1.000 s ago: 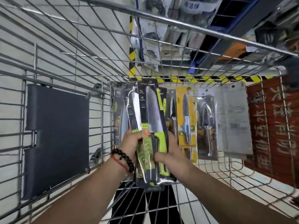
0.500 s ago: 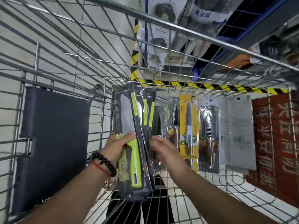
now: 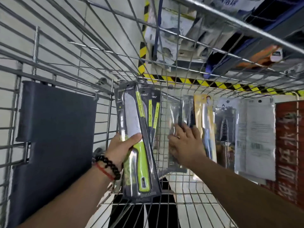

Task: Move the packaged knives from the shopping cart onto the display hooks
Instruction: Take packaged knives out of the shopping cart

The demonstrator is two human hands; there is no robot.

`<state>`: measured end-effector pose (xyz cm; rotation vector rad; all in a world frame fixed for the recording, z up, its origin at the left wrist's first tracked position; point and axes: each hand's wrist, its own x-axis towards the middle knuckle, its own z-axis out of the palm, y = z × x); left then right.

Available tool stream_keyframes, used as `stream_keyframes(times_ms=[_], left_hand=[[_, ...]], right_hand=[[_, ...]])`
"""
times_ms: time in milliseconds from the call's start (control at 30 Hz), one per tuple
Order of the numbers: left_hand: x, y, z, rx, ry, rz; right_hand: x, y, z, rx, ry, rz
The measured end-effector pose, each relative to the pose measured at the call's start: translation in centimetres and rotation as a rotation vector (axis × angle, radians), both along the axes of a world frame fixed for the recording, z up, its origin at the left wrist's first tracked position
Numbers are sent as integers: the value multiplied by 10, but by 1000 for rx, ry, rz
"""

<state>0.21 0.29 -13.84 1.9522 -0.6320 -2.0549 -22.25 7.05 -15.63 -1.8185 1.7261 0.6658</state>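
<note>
Even, fairly bright overhead light, no hard shadows. Glare on plastic knife packages (image 3: 134, 129). Motion blur smears right hand (image 3: 185, 143) and upper shelf goods. Strong wide-angle bending of cart wires (image 3: 65, 46) at edges.

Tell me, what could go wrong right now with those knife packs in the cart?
The left hand grips several green-handled knife packs fanned together at mid-length; the back ones might slide out. The right hand reaches for a clear pack leaning among others on the cart's wire wall, so neighbours like the yellow pack could topple.
</note>
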Motion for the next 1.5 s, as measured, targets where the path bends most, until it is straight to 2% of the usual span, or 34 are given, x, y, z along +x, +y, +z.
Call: stream_keyframes(times_ms=[100, 233, 367, 500, 667, 900, 1033, 1133, 1233, 1300, 1367, 1433, 1500], left_hand=[[-7, 1, -2, 19, -26, -29], [-33, 10, -2, 6, 8, -53], [-67, 22, -18, 10, -37, -66], [-89, 30, -36, -27, -106, -183], [-98, 20, -32, -64, -181, -220], [-94, 15, -24, -146, -241, -400], [-84, 15, -17, -122, -168, -469], [-80, 18, -10, -211, -177, -486], [-80, 14, -1, -348, -294, -511], [-81, 9, 8, -429, -361, -545], [-82, 6, 17, -498, -392, -568], [-84, 5, 27, -496, -343, -583], [-88, 8, 34, -465, -268, -598]], right_hand=[[-19, 11, 12, -9, 95, -16], [-25, 19, 19, 21, 118, -40], [-26, 19, 27, 56, 144, -83], [-29, 22, 25, 34, 109, -103], [-8, 23, 30, 52, -45, -398], [36, 25, 23, 42, -159, -531], [40, 32, 27, -110, -153, -561], [42, 38, 32, -67, -142, -568], [49, 45, 37, -17, -138, -508], [46, 48, 38, -78, -214, -580], [33, 47, 38, -227, -295, -693], [8, 42, 37, -322, -279, -878], [-24, 39, 28, -325, -206, -1130]])
